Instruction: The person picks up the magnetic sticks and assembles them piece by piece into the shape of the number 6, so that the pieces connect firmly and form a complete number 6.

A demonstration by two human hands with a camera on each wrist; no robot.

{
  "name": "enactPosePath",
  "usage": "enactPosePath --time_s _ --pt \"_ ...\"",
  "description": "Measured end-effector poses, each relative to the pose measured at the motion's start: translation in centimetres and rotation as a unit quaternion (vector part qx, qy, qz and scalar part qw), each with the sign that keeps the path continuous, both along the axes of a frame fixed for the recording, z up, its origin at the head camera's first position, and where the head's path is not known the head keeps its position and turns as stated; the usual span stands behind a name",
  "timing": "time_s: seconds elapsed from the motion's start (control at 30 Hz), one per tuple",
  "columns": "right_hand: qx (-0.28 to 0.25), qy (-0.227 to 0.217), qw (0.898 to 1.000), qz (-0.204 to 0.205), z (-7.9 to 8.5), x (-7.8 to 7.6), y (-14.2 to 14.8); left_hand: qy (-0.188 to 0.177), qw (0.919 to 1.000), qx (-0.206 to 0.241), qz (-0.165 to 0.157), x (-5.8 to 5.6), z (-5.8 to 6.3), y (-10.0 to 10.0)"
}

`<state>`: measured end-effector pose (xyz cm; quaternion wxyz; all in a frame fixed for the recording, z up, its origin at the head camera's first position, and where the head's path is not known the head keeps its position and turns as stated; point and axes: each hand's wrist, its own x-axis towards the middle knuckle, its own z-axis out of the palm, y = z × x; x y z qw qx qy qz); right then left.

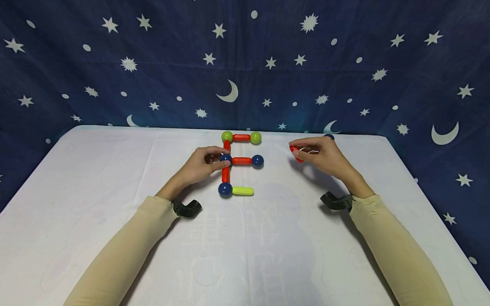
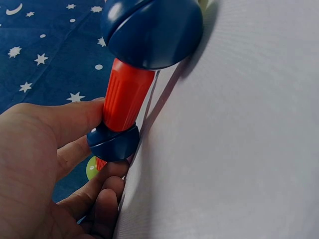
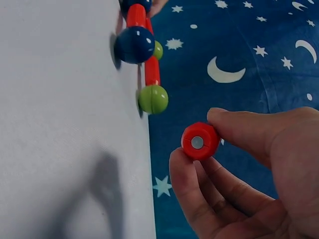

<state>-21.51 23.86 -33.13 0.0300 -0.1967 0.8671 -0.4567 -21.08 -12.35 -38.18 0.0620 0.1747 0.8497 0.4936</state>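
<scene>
An E-shaped figure of magnetic balls and rods lies on the table. My left hand (image 1: 200,166) pinches its middle-left blue ball (image 1: 226,160) between thumb and fingers. From that ball a red rod (image 1: 242,160) runs right to another blue ball (image 1: 257,161). Two green balls (image 1: 255,137) joined by a red rod (image 1: 241,137) form the top. At the bottom, a yellow-green rod (image 1: 243,191) points right from a blue ball (image 1: 225,189). My right hand (image 1: 325,157), to the figure's right, pinches a red magnetic rod (image 3: 200,141) above the table; its grey end disc shows in the right wrist view.
A dark blue ball (image 1: 329,137) is partly hidden behind my right hand near the far table edge. The white-covered table (image 1: 229,255) ends at a dark blue curtain (image 1: 268,85) with stars and moons. Black straps with curved mounts (image 1: 187,208) sit on both wrists.
</scene>
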Motion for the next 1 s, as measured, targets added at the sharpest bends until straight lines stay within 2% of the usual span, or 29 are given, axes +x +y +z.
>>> enactPosePath --time_s 0.2,0.57,1.0 --pt "0.021 0.005 1.0 0.014 -0.4 0.0 -0.6 -0.001 1.0 -0.003 0.002 0.0 0.0 0.1" --pt "0.013 -0.007 0.999 0.038 -1.6 0.0 -2.0 -0.004 1.0 -0.005 0.005 0.1 0.1 0.0" --pt "-0.029 -0.043 0.997 0.057 -2.5 0.8 -4.0 0.0 1.0 0.001 0.001 0.0 0.0 0.0"
